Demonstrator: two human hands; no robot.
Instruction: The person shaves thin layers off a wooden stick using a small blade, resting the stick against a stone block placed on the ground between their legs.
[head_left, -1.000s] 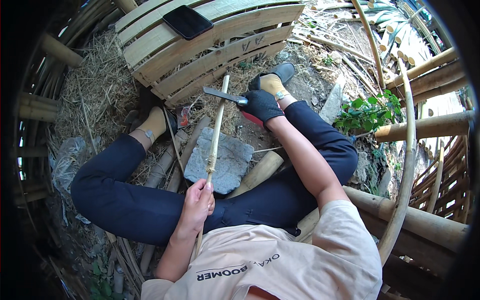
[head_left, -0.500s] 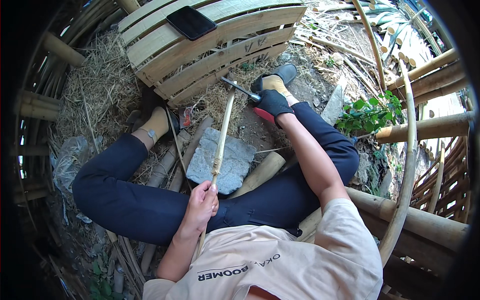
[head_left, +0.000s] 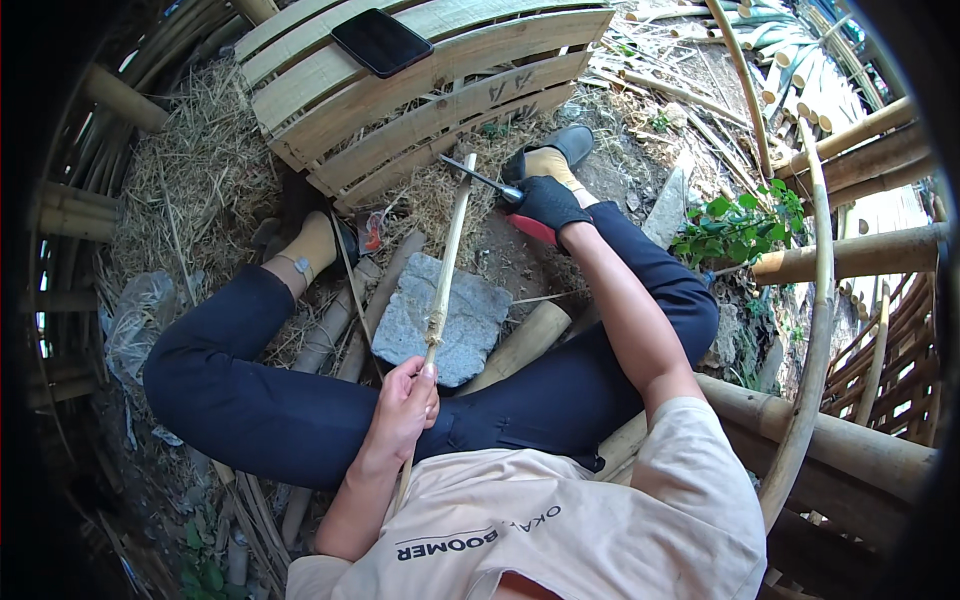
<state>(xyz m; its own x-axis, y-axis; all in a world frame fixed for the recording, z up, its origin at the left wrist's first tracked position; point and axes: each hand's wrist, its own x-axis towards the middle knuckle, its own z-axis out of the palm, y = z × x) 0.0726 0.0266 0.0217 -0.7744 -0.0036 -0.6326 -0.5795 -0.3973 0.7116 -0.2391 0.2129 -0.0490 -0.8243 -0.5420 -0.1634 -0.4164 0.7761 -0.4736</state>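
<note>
My left hand (head_left: 405, 405) is closed round the lower part of a pale bamboo stick (head_left: 448, 260). The stick points away from me, over a flat grey stone block (head_left: 478, 320) between my legs. A black and red glove covers my right hand (head_left: 548, 210), which is closed on the dark handle of a knife (head_left: 480, 178). Its blade lies across the stick near the far tip; whether it cuts into the wood cannot be made out. Below the left hand, the stick's near end runs down against my shirt.
A slatted wooden crate (head_left: 420, 120) stands ahead, with a black phone (head_left: 382, 43) on top. Bamboo poles (head_left: 830, 430) run along the right, beside a leafy green plant (head_left: 735, 225). Wood shavings (head_left: 200, 160) and a clear plastic bag (head_left: 140, 320) lie at left.
The stick's far tip and the knife have shifted very slightly. Both hands keep their grip, and little else differs.
</note>
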